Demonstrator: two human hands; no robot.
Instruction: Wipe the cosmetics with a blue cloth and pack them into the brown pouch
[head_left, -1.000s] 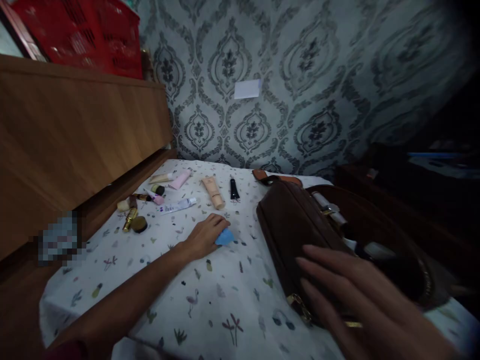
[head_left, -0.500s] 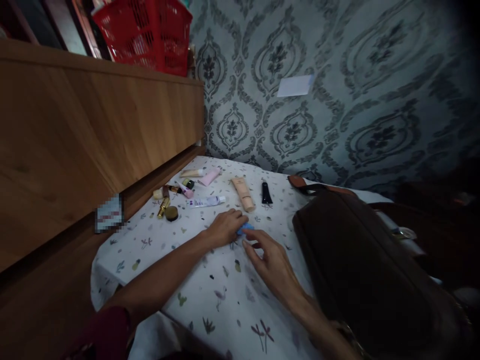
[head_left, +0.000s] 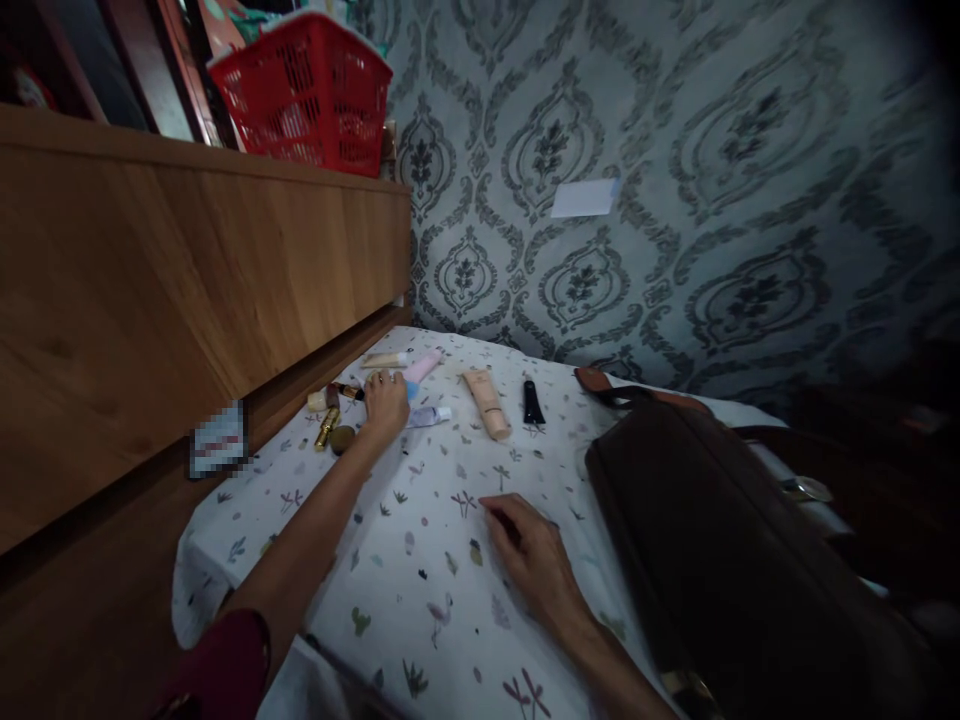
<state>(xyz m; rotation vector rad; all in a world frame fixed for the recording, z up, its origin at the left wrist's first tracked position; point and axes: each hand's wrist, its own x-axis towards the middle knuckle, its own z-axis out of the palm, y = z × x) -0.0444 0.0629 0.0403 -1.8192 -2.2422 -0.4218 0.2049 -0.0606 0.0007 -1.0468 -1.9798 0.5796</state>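
Note:
My left hand (head_left: 387,402) is over the group of cosmetics on the left of the cloth, its fingers closed on a small blue item (head_left: 412,391) that is mostly hidden. Just under this hand lies a white and purple tube (head_left: 430,416). Around it are a pink tube (head_left: 424,366), a beige tube with a pale cap (head_left: 385,360), a gold lipstick tube (head_left: 327,428) and a round dark-lidded jar (head_left: 343,439). My right hand (head_left: 531,548) rests on the cloth, loosely curled, thumb and forefinger slightly apart, holding nothing visible. Beyond it lie a peach tube (head_left: 487,404) and a black tube (head_left: 532,403).
A dark brown bag (head_left: 720,540) with a tan-ended strap takes up the right side of the patterned white cloth (head_left: 405,600). On the left, a wooden cabinet (head_left: 225,270) bears a red plastic basket (head_left: 315,100). Patterned wallpaper (head_left: 585,120) covers the wall behind.
My left hand has moved away and left with the blue item, from beside my right hand to the cosmetics. My right hand has drawn slightly nearer to me, off the blue item.

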